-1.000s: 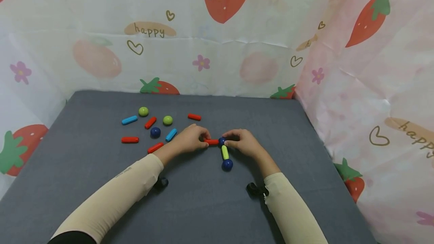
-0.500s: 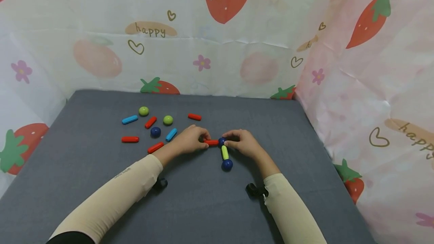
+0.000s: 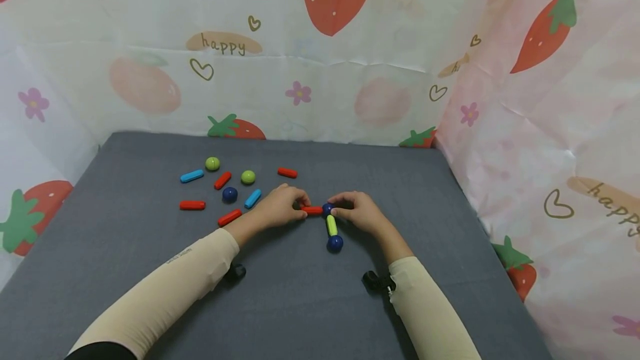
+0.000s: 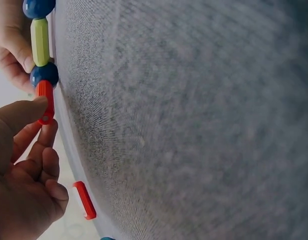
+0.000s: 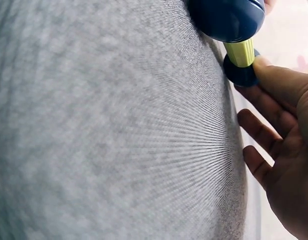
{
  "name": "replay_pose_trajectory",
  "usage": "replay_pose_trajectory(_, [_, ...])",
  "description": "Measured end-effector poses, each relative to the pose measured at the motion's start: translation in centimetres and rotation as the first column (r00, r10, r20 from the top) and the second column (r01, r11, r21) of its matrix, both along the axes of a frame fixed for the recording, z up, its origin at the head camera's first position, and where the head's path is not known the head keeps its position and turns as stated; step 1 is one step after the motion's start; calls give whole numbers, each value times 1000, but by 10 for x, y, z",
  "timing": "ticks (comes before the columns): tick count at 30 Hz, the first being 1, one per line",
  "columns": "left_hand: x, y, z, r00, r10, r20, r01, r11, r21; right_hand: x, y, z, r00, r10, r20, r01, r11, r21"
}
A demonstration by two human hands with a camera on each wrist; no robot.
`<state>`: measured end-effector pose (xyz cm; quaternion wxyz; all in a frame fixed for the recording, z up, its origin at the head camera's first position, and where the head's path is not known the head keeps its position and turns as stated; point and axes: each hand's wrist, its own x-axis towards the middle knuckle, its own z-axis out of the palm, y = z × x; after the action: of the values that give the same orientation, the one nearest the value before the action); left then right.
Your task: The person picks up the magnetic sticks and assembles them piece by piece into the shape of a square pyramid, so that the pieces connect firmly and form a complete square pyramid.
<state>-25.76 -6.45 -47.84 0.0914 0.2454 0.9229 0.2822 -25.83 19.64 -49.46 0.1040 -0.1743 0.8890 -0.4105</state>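
My left hand pinches a red rod between thumb and finger. The rod's far end meets a dark blue ball, which my right hand holds between thumb and fingers. From that ball a yellow-green rod runs toward me to a second dark blue ball, untouched by either hand. In the left wrist view the red rod touches the blue ball, in line with the yellow-green rod. In the right wrist view the near blue ball partly hides the joined pieces.
Left of my hands lie several red rods, two light blue rods, two green balls and a loose blue ball. Another red rod lies behind my left hand. A grey cloth covers the table; printed curtains border it.
Both hands keep their hold on the red rod and the blue ball. The head view has shifted very slightly; nothing else visibly moves.
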Motion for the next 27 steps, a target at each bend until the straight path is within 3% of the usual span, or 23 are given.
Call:
replay_pose_trajectory(9, [4,-8,7,1000,-6,-25,7,1000,6,0,0,-1,1000,0,-1,0,1000,-5])
replay_pose_trajectory(14, [6,-19,18,999,-12,-44,13,1000,15,1,0,-1,1000,-5,-5,5,1000,8])
replay_pose_trajectory(21, [6,-40,37,999,-15,-40,18,998,62,1,1,0,1000,-2,6,2,1000,11])
replay_pose_trajectory(27, [5,-68,43,998,36,-42,-33,996,78,2,1,0,1000,0,14,0,1000,5])
